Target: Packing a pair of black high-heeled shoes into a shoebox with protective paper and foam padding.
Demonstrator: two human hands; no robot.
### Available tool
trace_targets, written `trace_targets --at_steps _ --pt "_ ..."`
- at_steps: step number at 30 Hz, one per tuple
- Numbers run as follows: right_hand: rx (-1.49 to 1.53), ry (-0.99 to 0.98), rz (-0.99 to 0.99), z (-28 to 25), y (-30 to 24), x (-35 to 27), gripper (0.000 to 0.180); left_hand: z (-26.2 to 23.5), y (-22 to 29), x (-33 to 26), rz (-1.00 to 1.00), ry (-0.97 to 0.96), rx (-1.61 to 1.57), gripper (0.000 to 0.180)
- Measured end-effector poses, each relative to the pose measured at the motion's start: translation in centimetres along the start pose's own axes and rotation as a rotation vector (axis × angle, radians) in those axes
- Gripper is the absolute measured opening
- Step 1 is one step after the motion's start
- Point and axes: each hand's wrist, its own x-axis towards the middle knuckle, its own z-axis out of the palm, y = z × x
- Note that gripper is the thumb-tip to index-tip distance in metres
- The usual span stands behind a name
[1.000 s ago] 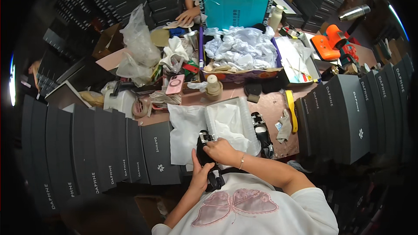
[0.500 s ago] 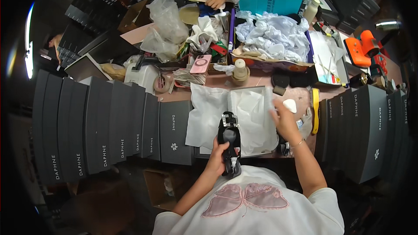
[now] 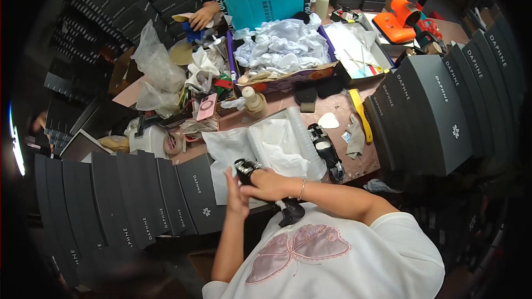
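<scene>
A black high-heeled sandal (image 3: pixel 292 210) with a shiny ornament lies slantwise in front of me. My right hand (image 3: pixel 272 185) wraps over its middle and hides most of it. Beside the sandal's front, my left hand (image 3: pixel 237 199) is raised with a finger stretched out, close to the sandal and my right fingers. Behind my hands stands an open shoebox (image 3: pixel 302 138) lined with white tissue paper (image 3: pixel 277 147), which also spreads out over the left side. A matching black sandal (image 3: pixel 328 155) rests on the table, right of the box.
Upright grey shoeboxes (image 3: pixel 119 199) line the left, and more grey shoeboxes (image 3: pixel 426 111) line the right. A yellow-handled tool (image 3: pixel 360 115), a white pad (image 3: pixel 328 120) and a bottle (image 3: pixel 253 102) surround the box. Further back are a bin of crumpled paper (image 3: pixel 282 50) and another person's hand (image 3: pixel 204 16).
My right hand has come across from the right side onto the sandal. The left hand has shifted to the sandal's front. The whole view has turned, bringing the second sandal into sight.
</scene>
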Motion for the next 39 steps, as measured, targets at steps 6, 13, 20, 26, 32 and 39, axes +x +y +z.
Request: trace_targets --at_steps 6,13,20,26,32,39 --pt "-0.130 -0.151 -0.056 -0.7 -1.4 0.0 0.088 -0.9 0.4 4.2 0.012 0.007 -0.029 0.050" --pt "0.052 -0.293 0.066 -0.2 -2.3 4.0 0.099 -1.7 2.4 3.4 0.014 0.166 -0.080 0.062" --pt "-0.010 -0.137 -0.011 0.3 -4.0 4.3 0.103 -1.7 4.3 3.2 0.133 0.187 -0.002 0.060" --pt "-0.038 -0.148 -0.103 -0.8 -1.4 -1.3 0.088 1.5 2.7 2.2 0.125 -0.033 0.134 0.057" --pt "-0.019 0.040 -0.242 -2.0 -0.4 -8.9 0.075 3.8 0.9 4.4 0.058 -0.116 0.145 0.055" --pt "0.209 0.601 0.320 -11.4 13.3 -9.7 0.027 -0.1 3.3 8.0 0.228 0.030 0.064 0.043"
